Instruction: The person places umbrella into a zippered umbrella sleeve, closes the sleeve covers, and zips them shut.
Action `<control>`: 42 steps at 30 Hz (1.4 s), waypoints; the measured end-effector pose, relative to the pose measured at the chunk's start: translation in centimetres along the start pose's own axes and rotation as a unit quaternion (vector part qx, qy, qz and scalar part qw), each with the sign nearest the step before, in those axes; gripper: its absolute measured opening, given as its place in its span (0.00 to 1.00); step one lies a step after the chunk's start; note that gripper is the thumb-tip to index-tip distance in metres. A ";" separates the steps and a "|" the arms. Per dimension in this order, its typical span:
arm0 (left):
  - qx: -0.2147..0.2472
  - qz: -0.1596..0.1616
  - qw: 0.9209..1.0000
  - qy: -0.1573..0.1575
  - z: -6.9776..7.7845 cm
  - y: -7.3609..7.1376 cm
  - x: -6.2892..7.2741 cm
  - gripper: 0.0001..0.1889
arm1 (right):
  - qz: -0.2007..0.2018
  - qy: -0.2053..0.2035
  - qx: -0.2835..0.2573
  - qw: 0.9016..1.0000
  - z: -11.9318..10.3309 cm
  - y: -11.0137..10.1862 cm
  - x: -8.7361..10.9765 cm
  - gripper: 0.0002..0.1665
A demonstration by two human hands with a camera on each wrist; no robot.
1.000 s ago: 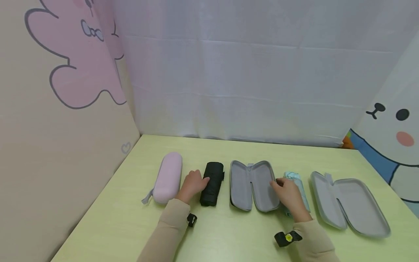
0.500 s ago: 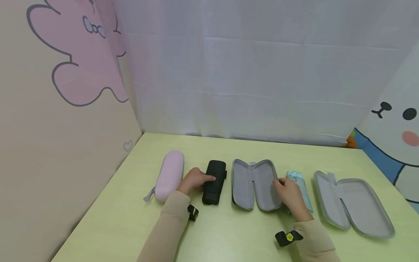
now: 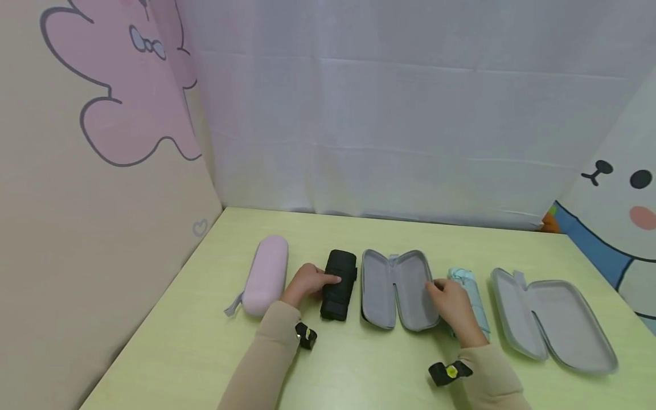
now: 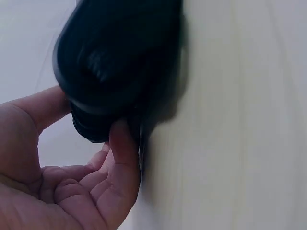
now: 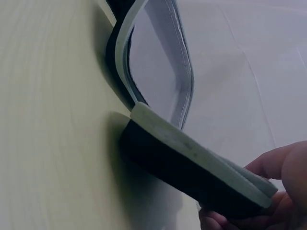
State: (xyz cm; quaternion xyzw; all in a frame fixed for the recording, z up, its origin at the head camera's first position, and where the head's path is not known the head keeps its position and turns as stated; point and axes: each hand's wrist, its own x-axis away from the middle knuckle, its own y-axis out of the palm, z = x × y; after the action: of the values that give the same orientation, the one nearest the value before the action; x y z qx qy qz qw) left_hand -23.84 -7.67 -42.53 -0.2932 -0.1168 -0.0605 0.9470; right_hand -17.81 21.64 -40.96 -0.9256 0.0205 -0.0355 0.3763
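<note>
While left hand [image 3: 306, 280] grips black bundle [image 3: 338, 293], right hand [image 3: 452, 303] pinches grey case [image 3: 409, 290], both between the hands

The roll [image 3: 338, 297] is black, the case [image 3: 414, 291] grey-lined, the bundle [image 3: 476, 302] mint, the tabletop [image 3: 379, 370] yellow-green.

A closed pink case [image 3: 265, 276] lies at the left of the pale yellow-green surface [image 3: 169, 353], a grey strap [image 3: 234, 305] at its near end. Toward the right lies a light-blue bundle [image 3: 474, 296], partly hidden, and farther right an open grey case [image 3: 571, 324]. A pale curtain [image 3: 384, 114] hangs along the far edge. The left wall [image 3: 102, 245] bears a pink cartoon figure [image 3: 148, 108] with a bow [image 3: 148, 44] and, lower, a small heart outline [image 3: 200, 228]; at the far right is a white cartoon face [image 3: 612, 208] with a pink cheek [image 3: 643, 217].
</note>
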 end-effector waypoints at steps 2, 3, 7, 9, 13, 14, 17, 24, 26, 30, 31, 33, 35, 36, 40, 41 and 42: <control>0.027 0.003 1.000 -0.011 -0.2 0.1 -0.1 0.15 | 0.004 0.001 0.002 1.000 0.0 0.0 0.0 0.27; 0.044 0.005 0.999 -0.016 -0.3 0.2 -0.2 0.15 | 0.006 0.002 0.002 1.000 0.0 0.0 0.0 0.27; 0.105 0.013 0.994 -0.037 -0.8 0.3 -0.4 0.20 | 0.011 0.005 -0.001 1.000 -0.1 0.1 0.1 0.26; 0.132 0.018 0.990 -0.040 -1.0 0.2 -0.5 0.21 | 0.012 0.007 -0.004 1.000 -0.1 0.1 0.1 0.26; 0.170 0.033 0.984 -0.041 -1.2 0.0 -0.6 0.23 | 0.015 0.004 -0.005 1.000 -0.1 0.0 0.1 0.26; 0.176 0.036 0.983 -0.040 -1.2 -0.1 -0.5 0.24 | 0.016 0.003 -0.004 1.000 -0.1 0.0 0.1 0.26; 0.194 0.038 0.979 -0.040 -1.2 -0.4 -0.4 0.27 | 0.018 0.001 0.001 1.000 -0.1 -0.1 0.1 0.26; 0.242 0.029 0.969 -0.028 -0.8 -1.0 -0.4 0.29 | 0.015 0.008 0.003 1.000 -0.3 -0.1 0.0 0.27; 0.254 0.028 0.966 -0.028 -0.7 -1.2 -0.4 0.28 | 0.016 0.008 0.004 1.000 -0.3 -0.1 -0.1 0.27; 0.267 0.032 0.963 -0.027 -0.4 -1.5 -0.3 0.28 | 0.017 0.007 0.005 1.000 -0.2 0.0 -0.1 0.26; 0.272 0.035 0.961 -0.028 -0.3 -1.6 -0.2 0.28 | 0.017 0.006 0.005 1.000 -0.2 0.0 -0.1 0.26; 0.279 0.037 0.959 -0.024 -0.2 -1.7 -0.1 0.28 | 0.018 0.004 0.005 1.000 -0.2 0.0 -0.1 0.26; 0.288 0.040 0.957 -0.021 0.0 -1.8 0.0 0.28 | 0.019 0.002 0.005 1.000 -0.2 0.0 -0.1 0.26; 0.293 0.040 0.955 -0.018 0.1 -1.9 0.0 0.28 | 0.019 0.001 0.006 1.000 -0.2 0.0 -0.1 0.26; 0.303 0.034 0.952 -0.006 1.0 -2.4 0.8 0.27 | 0.019 0.002 0.006 1.000 -0.2 0.0 -0.1 0.26; 0.304 0.031 0.952 -0.002 1.1 -2.4 0.9 0.27 | 0.019 0.002 0.006 1.000 -0.2 0.0 -0.1 0.26; 0.307 0.029 0.951 0.002 1.3 -2.4 1.0 0.27 | 0.019 0.003 0.006 1.000 -0.2 0.0 -0.1 0.26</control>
State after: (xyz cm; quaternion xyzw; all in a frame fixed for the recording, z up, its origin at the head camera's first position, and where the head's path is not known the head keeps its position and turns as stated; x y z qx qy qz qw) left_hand -23.56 -8.97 -39.93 0.0089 -0.1192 0.0049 0.9928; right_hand -17.89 21.52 -40.81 -0.9225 0.0385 -0.0313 0.3827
